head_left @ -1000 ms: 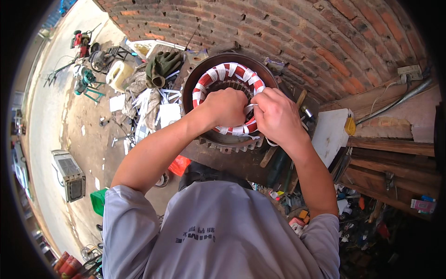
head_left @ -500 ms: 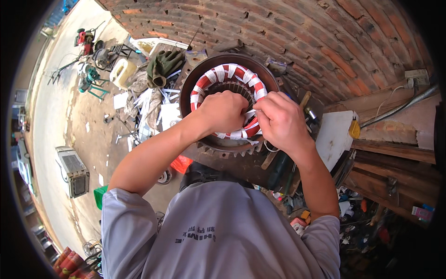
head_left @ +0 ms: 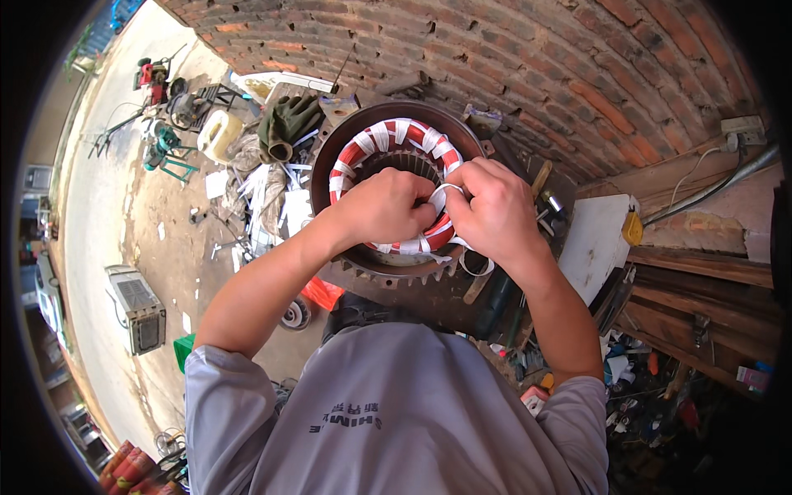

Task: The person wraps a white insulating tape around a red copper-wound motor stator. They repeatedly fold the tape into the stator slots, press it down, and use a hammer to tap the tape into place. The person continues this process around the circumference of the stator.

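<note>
A motor stator (head_left: 323,169) with a dark, finned round housing sits on the bench in front of me. Inside its rim lies the ring of windings (head_left: 356,153), red and bound at intervals with white tape. My left hand (head_left: 384,206) reaches over the ring from the left, its fingers closed on a white binding tape (head_left: 446,190) at the inner right side. Opposite it, my right hand (head_left: 497,206) pinches the same tape, which makes a small loop between the hands. A loose length of it hangs below the right hand. My hands hide part of the ring's right side.
Behind the bench rises a brick wall (head_left: 495,66). Dark green gloves (head_left: 289,124), white strips (head_left: 256,202) and a pale jug (head_left: 219,134) are at left. A hammer (head_left: 540,179) and a white panel (head_left: 596,239) are at right.
The tape between my hands now shows a raised loop, and its loose end hangs lower in a wider curve. Both hands stay at the ring's right side.
</note>
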Motion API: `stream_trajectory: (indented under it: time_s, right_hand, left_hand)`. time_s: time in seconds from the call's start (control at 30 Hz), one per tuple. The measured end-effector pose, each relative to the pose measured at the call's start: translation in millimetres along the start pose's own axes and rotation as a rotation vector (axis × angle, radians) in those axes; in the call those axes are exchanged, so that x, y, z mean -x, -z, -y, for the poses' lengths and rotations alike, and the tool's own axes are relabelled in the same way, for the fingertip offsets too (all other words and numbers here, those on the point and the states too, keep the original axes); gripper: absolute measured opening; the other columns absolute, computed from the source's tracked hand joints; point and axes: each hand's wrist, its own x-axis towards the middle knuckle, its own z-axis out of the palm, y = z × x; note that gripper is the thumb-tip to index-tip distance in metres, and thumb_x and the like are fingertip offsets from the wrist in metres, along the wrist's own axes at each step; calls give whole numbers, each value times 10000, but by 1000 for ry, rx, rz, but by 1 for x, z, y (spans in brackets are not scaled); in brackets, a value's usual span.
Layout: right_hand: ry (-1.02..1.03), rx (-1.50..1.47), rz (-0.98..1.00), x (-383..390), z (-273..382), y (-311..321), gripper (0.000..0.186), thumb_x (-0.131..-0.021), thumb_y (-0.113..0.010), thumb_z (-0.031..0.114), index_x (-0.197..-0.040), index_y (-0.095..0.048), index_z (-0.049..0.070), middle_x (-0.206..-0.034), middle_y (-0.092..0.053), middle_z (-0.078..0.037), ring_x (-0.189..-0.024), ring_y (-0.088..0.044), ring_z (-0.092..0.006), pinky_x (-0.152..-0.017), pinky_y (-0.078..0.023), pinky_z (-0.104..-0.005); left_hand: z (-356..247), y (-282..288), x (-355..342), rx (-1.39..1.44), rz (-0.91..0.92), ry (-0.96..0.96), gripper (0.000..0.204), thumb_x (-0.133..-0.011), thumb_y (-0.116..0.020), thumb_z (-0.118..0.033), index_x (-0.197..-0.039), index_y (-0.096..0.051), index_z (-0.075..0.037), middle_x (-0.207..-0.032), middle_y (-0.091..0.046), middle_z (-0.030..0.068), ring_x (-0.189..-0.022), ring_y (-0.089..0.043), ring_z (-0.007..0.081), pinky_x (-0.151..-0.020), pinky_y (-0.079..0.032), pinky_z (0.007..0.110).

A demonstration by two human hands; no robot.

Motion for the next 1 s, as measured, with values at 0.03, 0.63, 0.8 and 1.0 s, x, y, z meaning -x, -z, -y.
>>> stream_trajectory:
  time_s: [0.03,0.63,0.8,1.0]
  right_hand:
    - [1,0,-1,0,0,0,41,-831,-677,48,-846,-676,10,-840,-686,-153,-831,-684,-369,-734,-548,-477]
    - [78,-17,2,-3,-2,-1,37,-817,-680,31,-841,-698,10,-838,-681,-145,-822,-682,-354,-724,-551,-464]
    - [118,-9,95,1,-3,7,50,-813,-692,31,-862,-697,19,-826,-657,-121,-813,-662,-336,-715,-540,-453]
    - [89,-124,76,15,-12,21,87,-801,-722,-2,-880,-702,30,-839,-644,-109,-806,-641,-329,-716,-520,-432]
  left_hand:
    - [4,-2,-3,18,11,4,194,-865,-696,-153,-923,-695,32,-793,-688,250,-776,-692,425,-728,-557,468]
    - [2,8,-14,-11,238,117,237,-810,-690,-191,-932,-777,-8,-860,-729,243,-820,-737,394,-767,-581,469]
    - [-12,-10,-7,-370,33,172,196,-810,-666,-193,-838,-784,-39,-787,-713,265,-859,-735,426,-795,-604,489]
    - [-15,-8,3,-114,-69,212,201,-814,-678,-212,-832,-787,-43,-799,-726,217,-814,-726,413,-779,-589,505]
